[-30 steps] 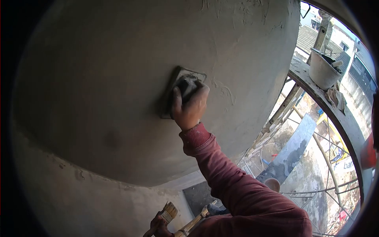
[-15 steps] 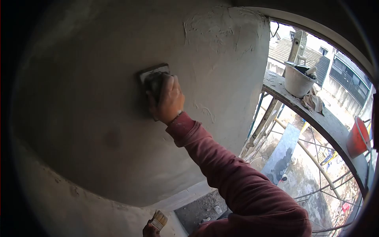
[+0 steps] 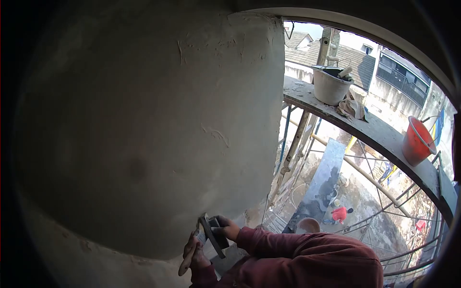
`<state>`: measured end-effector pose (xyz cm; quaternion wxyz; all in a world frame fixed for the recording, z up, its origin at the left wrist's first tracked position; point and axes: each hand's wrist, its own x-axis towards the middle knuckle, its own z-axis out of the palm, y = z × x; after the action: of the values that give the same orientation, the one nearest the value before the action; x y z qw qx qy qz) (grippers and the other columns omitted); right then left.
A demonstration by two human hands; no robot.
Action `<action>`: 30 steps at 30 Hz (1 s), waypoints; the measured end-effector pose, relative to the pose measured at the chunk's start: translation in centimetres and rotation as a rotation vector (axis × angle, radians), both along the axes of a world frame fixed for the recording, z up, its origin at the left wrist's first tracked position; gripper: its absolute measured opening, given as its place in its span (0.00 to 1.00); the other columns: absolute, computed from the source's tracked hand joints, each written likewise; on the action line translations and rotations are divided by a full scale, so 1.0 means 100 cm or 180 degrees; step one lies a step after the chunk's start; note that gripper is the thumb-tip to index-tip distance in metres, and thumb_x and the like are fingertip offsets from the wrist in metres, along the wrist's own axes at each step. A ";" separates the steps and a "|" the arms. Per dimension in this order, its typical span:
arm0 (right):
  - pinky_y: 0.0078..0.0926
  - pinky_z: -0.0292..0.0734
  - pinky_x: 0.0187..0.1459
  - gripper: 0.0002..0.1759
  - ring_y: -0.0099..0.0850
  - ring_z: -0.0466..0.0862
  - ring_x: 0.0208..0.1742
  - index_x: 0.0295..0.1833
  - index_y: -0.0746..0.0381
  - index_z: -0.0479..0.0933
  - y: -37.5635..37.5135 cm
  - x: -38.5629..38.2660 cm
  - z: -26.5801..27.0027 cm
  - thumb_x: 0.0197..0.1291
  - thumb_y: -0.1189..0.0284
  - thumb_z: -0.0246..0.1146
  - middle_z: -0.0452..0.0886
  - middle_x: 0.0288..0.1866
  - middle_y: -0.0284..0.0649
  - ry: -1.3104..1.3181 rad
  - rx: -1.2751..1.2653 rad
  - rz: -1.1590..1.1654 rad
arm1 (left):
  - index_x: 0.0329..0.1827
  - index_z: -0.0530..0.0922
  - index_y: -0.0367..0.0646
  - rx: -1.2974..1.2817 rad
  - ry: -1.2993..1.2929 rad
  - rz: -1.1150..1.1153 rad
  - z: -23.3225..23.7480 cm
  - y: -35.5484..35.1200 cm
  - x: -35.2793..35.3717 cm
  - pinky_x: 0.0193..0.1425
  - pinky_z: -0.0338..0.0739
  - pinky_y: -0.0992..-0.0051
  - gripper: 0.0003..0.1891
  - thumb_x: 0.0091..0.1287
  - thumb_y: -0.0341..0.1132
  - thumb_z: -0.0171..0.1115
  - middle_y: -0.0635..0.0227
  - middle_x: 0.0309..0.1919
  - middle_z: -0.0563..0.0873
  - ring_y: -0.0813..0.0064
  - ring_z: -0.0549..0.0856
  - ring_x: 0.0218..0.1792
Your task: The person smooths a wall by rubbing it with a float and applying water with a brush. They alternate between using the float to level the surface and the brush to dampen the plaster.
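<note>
My right hand (image 3: 227,230) grips a dark plastering float (image 3: 214,238), which is turned on edge low in the view. Just left of it, my left hand (image 3: 200,255) is closed around a paintbrush (image 3: 186,263), its wooden handle pointing down. The brush's bristle end is up against the float's face or very close to it; the contact is partly hidden. Both hands are in front of the lower part of a grey plastered wall (image 3: 144,120). Ridges and rough marks show in the plaster's upper right area.
Right of the wall is an arched opening with a ledge (image 3: 384,140). On the ledge are a white bucket (image 3: 331,88) with tools inside, a crumpled cloth (image 3: 354,108) and an orange bucket (image 3: 417,144). Scaffold poles (image 3: 367,168) and the ground far below show beyond.
My right hand has brought the float off the wall and down to my left hand. The brush, bristles up before, is now at the float. The view has shifted toward the opening.
</note>
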<state>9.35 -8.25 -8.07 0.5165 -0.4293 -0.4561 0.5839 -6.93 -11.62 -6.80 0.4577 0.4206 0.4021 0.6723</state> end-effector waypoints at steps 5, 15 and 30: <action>0.24 0.73 0.44 0.18 0.23 0.77 0.40 0.52 0.66 0.70 0.058 0.077 0.069 0.56 0.75 0.63 0.79 0.41 0.36 0.0678 0.0416 -0.1078 | 0.38 0.81 0.39 0.0676 0.0741 -0.1149 0.053 -0.007 0.027 0.59 0.72 0.62 0.13 0.50 0.29 0.72 0.47 0.48 0.81 0.59 0.80 0.50; 0.38 0.70 0.52 0.29 0.47 0.73 0.50 0.57 0.66 0.66 0.206 0.293 0.313 0.53 0.66 0.66 0.72 0.49 0.51 -0.2020 0.2955 -0.4520 | 0.48 0.75 0.42 -0.0440 -0.0626 0.0022 -0.006 -0.006 0.013 0.54 0.74 0.67 0.20 0.52 0.32 0.68 0.59 0.47 0.79 0.63 0.78 0.50; 0.41 0.71 0.47 0.27 0.49 0.72 0.48 0.55 0.64 0.66 0.205 0.285 0.284 0.51 0.66 0.64 0.71 0.47 0.50 -0.3207 0.3865 -0.3658 | 0.58 0.66 0.27 -0.1191 -0.0304 0.0092 0.016 0.005 0.051 0.64 0.68 0.67 0.24 0.63 0.34 0.55 0.48 0.57 0.73 0.58 0.72 0.60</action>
<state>37.84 12.24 20.33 0.6003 -0.4465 -0.5679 -0.3432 -1.86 -11.16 -5.23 0.5367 0.2900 0.5039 0.6115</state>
